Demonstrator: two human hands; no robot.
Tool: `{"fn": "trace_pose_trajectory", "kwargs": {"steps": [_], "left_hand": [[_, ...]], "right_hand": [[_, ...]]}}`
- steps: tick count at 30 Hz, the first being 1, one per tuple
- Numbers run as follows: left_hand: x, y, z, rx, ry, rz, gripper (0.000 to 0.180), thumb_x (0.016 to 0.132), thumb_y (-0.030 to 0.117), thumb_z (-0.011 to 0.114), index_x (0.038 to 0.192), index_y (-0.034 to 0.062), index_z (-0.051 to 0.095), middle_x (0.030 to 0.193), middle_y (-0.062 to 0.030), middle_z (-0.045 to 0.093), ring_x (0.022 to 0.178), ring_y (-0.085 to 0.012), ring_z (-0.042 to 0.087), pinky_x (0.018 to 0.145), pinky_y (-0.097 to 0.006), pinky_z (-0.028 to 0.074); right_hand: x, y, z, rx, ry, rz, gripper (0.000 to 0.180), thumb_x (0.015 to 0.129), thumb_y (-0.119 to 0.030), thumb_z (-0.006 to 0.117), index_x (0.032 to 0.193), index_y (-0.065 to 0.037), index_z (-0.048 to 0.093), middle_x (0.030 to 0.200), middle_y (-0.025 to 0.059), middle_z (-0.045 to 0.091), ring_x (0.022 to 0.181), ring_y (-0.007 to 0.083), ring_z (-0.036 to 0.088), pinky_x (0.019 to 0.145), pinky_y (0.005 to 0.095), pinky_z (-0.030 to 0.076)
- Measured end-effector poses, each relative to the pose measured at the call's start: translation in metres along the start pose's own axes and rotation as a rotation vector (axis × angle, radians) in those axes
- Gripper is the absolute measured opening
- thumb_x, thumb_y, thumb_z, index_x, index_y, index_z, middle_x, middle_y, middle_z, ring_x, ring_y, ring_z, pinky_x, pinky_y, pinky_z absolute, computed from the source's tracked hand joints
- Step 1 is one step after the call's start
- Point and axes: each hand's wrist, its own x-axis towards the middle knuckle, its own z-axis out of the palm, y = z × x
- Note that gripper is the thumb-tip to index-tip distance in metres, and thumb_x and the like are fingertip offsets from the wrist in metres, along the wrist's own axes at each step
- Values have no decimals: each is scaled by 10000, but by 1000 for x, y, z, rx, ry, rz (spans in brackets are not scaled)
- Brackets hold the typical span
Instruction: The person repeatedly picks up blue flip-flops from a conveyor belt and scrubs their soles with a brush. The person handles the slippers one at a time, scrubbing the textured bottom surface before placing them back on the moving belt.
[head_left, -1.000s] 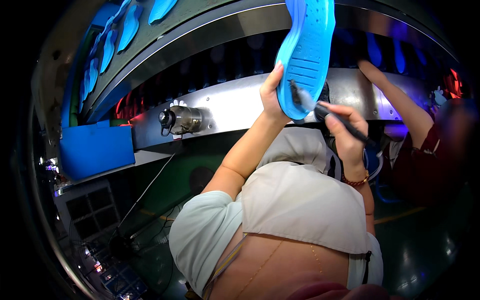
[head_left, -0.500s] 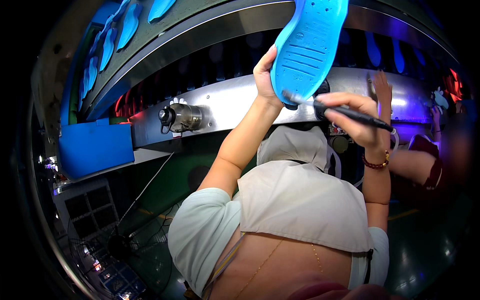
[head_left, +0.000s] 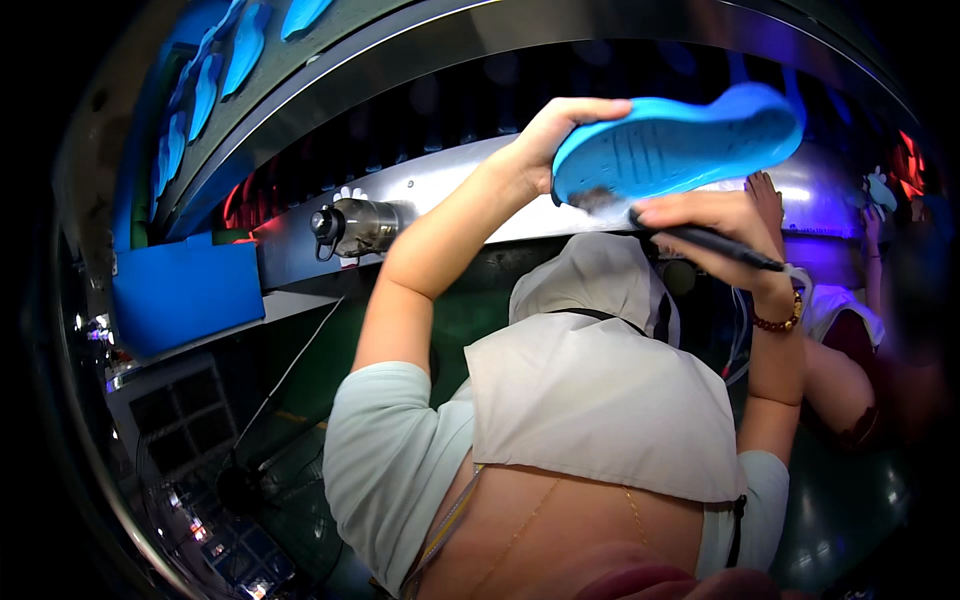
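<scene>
A blue shoe sole [head_left: 680,150] is raised over the metal ledge, tilted, with its long side running left to right. My left hand [head_left: 560,135] grips its left end, the thumb along the upper edge. My right hand [head_left: 715,222] is closed around the dark handle of a brush [head_left: 715,246]. The blurred bristles are at the lower left rim of the sole, where they seem to touch it. My right fingers partly cover the handle.
A dark, see-through bottle [head_left: 365,228] lies on the metal ledge [head_left: 460,180] at left, near a blue box [head_left: 185,295]. Several blue soles [head_left: 245,52] lie on the green belt [head_left: 340,45] at upper left. Another person's arm [head_left: 840,385] is close on the right.
The sole has swung from pointing away from me to lying crosswise, its far end now at the right. My left hand turned with it. The brush stays by the gripped end.
</scene>
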Motion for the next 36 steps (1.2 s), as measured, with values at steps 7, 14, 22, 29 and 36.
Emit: {"fn": "trace_pose_trajectory", "kwargs": {"steps": [7,14,22,29,36], "left_hand": [[-7,-5,9,235,53,-88,464,739,314,602,1046,-30,548,933,-185,585,813,-226,587,720,-324,481],[-18,0,11,283,68,-75,485,757,317,593,1079,-38,521,972,-196,560,805,-214,583,707,-301,483],[-13,-12,-22,54,-40,-18,484,803,326,512,1128,-31,480,1040,-219,540,879,-314,575,775,-441,474],[7,-41,-23,-228,-64,-22,553,809,393,456,1244,60,376,1182,-221,438,993,-397,494,761,-575,430],[33,-51,-24,-126,-45,-22,588,787,388,520,1232,31,380,1162,-218,467,996,-375,511,798,-548,425]], "right_hand": [[-8,8,-13,-19,-77,27,167,720,-36,609,887,-37,621,923,118,629,853,248,611,747,302,489],[-7,14,-37,-160,-154,-45,170,717,-50,608,879,-1,597,906,139,624,837,270,609,737,300,482],[-12,9,-38,246,-53,446,245,731,-46,649,965,20,612,813,98,639,638,90,588,567,191,467],[-30,94,-27,387,507,408,159,777,-125,603,888,-14,630,642,8,577,458,45,484,405,162,334],[-31,111,39,-69,1151,360,182,765,-101,628,900,19,604,823,62,624,790,123,567,724,247,447]]}}
